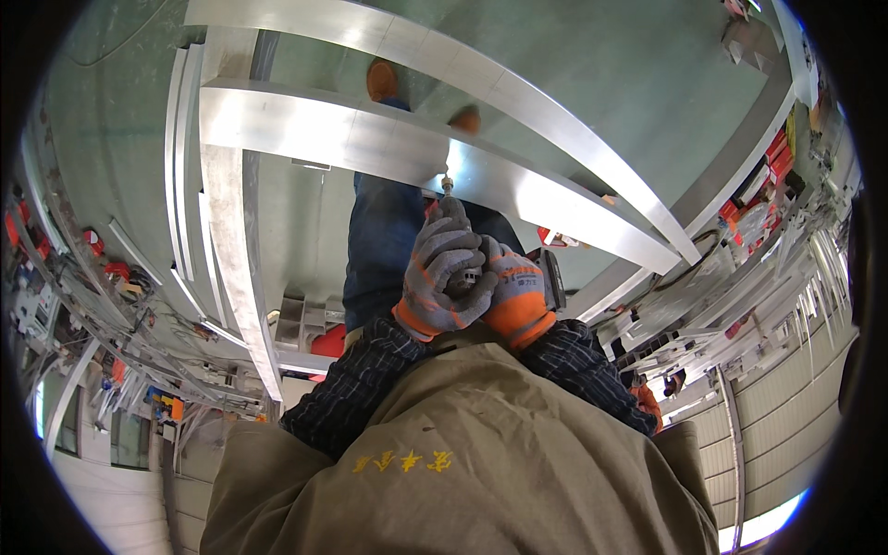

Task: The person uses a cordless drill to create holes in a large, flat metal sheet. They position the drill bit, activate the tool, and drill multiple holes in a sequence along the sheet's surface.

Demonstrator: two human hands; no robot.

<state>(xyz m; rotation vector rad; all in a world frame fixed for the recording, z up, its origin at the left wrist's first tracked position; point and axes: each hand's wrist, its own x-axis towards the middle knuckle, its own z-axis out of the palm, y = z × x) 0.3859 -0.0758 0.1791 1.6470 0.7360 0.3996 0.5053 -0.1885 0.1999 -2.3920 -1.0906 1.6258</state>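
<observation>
A cordless drill (453, 215) is between my hands, its bit pointing away from me at a long silver metal profile (305, 125). A bright spot from the drill's lamp lies on the metal around the bit tip. My left hand (442, 268), in a grey and orange glove, wraps round the drill's body. My right hand (514, 285), gloved alike, is closed at the drill's rear and grip, most of which it hides. Whether the bit touches the metal I cannot tell.
A second long silver profile (518, 92) lies beyond the first. Both cross a pale support beam (227, 185) on the left. Thin metal strips (180, 166) stand beside that beam. My shoes (380, 80) are under the profiles. Red items and metal lengths (777, 176) lie at the far right.
</observation>
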